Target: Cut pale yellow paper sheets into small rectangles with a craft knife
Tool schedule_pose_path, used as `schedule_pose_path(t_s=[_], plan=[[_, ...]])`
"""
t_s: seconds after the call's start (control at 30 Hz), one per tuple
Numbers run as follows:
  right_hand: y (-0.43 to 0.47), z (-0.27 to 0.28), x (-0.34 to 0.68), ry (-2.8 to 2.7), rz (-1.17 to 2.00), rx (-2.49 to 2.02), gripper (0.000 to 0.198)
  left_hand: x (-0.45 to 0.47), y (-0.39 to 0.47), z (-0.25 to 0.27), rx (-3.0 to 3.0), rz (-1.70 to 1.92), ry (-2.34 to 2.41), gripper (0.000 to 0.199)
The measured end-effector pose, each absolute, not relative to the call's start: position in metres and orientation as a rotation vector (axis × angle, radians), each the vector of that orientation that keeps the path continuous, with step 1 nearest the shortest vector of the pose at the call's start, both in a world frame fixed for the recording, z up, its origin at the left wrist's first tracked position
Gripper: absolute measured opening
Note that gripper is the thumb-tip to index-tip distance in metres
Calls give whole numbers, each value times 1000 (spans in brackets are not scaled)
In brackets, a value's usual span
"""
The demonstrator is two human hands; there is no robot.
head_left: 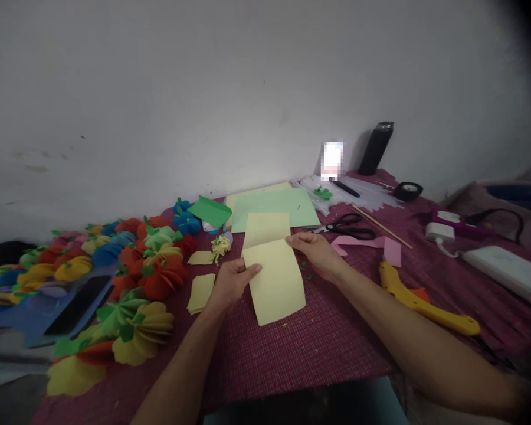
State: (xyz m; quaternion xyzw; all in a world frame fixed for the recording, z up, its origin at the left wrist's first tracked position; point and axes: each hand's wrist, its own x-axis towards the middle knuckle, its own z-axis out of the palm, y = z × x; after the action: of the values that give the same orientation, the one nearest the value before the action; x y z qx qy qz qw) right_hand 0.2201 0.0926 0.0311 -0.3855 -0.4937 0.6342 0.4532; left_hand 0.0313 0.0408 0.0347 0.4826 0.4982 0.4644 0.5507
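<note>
A pale yellow sheet of paper (276, 284), bent across its upper part, is held above the checked cloth. My left hand (233, 282) pinches its left edge, thumb on top. At the upper right corner of the bend, my right hand (315, 252) grips the paper between thumb and fingers. Behind the bend, another yellow section (268, 227) reaches back over a light green sheet (272, 206); whether it is the same piece I cannot tell. Left of my left hand lie a stack of small yellow papers (200, 293) and a yellow paper flower (221, 247).
Many colourful paper pumpkins (159, 274) crowd the left side around a dark phone (78, 304). Black scissors (349, 226), a pink strip (363, 241), a wooden stick (383, 227) and a yellow glue gun (429, 307) lie right. A black bottle (376, 149) stands by the wall.
</note>
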Motion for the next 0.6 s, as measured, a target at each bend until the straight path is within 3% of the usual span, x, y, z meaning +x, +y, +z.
schedule_pose_path(t_s=[0.2,0.4,0.6], plan=[[93,32,220,-1203,1408,-1009,25,33,38,26,1186,917,1182,23],[87,29,218,-1397,1742,-989,27,27,43,26,1013,1152,1216,30],[73,28,214,-1523,1852,-979,23,16,28,31,932,1184,1279,31]])
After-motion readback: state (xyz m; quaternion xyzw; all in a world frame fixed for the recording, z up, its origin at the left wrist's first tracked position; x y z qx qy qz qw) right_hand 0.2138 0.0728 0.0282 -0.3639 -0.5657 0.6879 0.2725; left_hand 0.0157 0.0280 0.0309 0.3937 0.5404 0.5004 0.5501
